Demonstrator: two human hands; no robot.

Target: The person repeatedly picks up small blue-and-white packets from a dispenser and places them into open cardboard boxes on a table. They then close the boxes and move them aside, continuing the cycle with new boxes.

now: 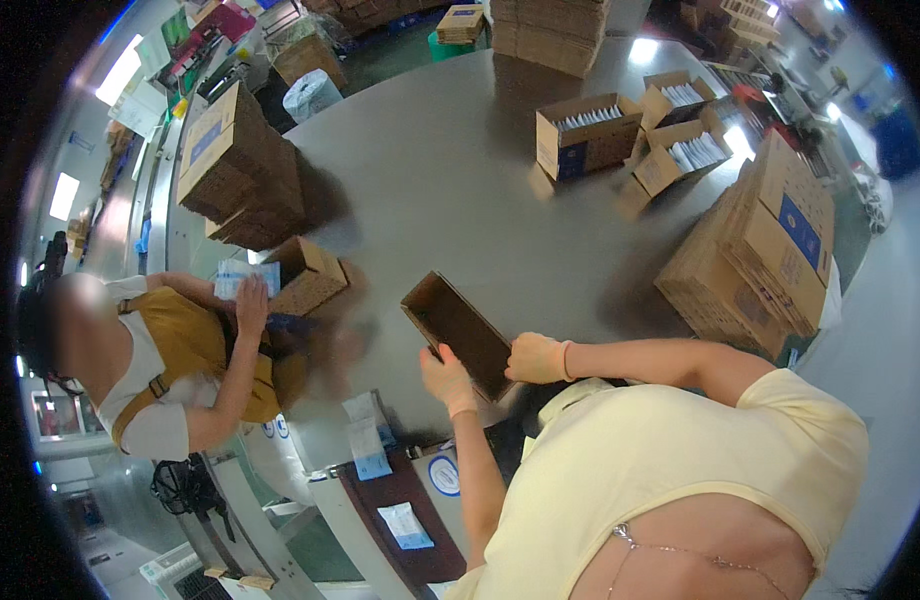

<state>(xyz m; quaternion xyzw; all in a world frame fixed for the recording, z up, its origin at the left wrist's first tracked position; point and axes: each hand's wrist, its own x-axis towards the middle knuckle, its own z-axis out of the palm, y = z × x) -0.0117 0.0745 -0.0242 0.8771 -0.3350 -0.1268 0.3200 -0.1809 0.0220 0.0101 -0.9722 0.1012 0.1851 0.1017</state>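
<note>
Pale-yellow shirt (680,440) nearest. Left fingers (446,357), right fingers (525,357) curled closed on open carton (460,325) between them (inside looks bare); uneven squeeze could buckle it, twist it loose.

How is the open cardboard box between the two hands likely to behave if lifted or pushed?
The open cardboard box is probably light for its size, since only bare brown board shows inside. Its thin walls would likely flex if the left hand or right hand squeezed hard. Its flat sides make rolling unlikely.
</note>
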